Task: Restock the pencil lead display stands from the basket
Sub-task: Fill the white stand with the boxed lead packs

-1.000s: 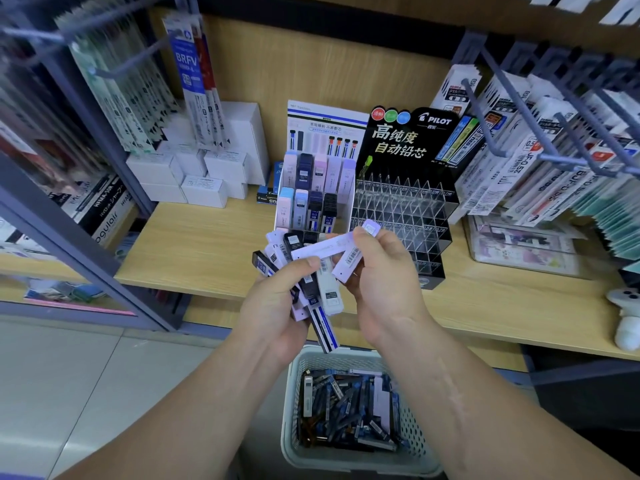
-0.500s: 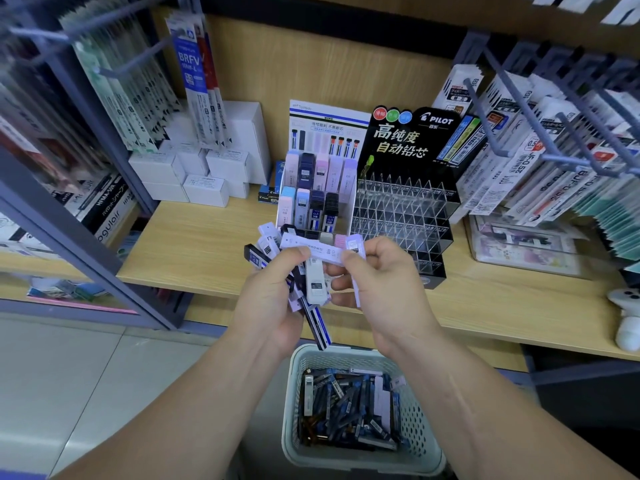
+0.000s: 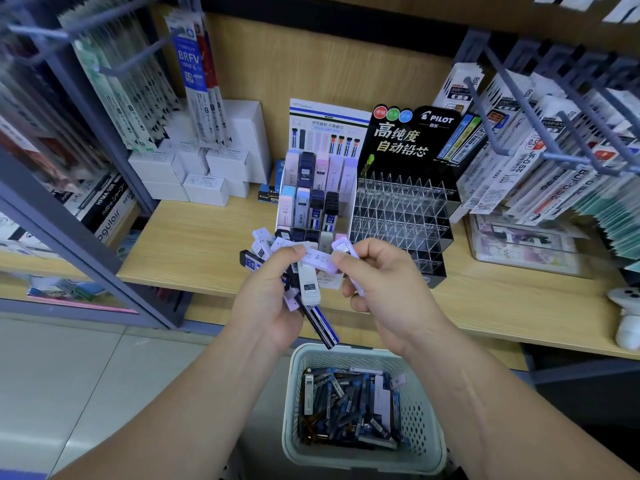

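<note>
My left hand (image 3: 266,299) grips a fanned bunch of pencil lead cases (image 3: 308,282), white, lilac and dark blue. My right hand (image 3: 377,275) pinches a lilac lead case (image 3: 346,249) at the bunch's right side and touches another pale case lying across the top. Both hands hover in front of the shelf edge. Behind them stands a white display stand (image 3: 317,192), partly filled with pastel and dark cases. To its right is a black Pilot stand (image 3: 401,216) whose clear slots hold nothing. Below, a grey basket (image 3: 360,351) holds several more lead cases.
White boxes (image 3: 204,174) are stacked on the wooden shelf (image 3: 194,244) at the left. Hanging refill packs on pegs (image 3: 540,140) jut out at the upper right and upper left. A clear tray (image 3: 526,247) sits right of the Pilot stand. Tiled floor lies at the lower left.
My right hand has come down and in from above the bunch, bringing its lilac case level with the left hand's cases. The left hand has barely moved.
</note>
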Demonstrator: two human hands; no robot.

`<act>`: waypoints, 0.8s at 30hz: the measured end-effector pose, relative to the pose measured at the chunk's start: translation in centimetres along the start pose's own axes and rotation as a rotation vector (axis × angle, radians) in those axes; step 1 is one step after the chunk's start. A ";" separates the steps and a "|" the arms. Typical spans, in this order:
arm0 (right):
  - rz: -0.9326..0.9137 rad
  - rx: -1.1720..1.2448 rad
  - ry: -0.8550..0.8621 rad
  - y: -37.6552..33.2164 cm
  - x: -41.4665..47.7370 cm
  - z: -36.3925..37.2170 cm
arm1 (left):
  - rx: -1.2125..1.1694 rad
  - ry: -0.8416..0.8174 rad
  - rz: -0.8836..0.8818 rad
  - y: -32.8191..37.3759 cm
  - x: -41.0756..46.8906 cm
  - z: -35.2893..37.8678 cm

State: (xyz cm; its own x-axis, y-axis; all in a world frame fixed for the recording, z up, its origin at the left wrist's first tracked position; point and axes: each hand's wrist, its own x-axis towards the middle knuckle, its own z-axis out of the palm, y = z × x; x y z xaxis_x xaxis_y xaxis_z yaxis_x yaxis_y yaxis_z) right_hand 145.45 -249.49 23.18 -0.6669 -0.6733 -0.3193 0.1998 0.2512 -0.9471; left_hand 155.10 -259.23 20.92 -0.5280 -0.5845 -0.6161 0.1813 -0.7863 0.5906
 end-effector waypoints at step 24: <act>-0.672 -0.487 0.263 -5.5 12.1 -3.0 | -0.036 -0.012 0.034 1.8 1.7 -0.2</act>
State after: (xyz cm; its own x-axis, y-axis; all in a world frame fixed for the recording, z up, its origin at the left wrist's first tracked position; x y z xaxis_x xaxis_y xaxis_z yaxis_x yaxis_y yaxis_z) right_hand 134.15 -256.91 24.68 -0.6893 -0.6184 0.3773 -0.5852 0.1682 -0.7933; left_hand 154.70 -261.68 20.82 -0.5312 -0.6088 -0.5892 0.2289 -0.7727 0.5921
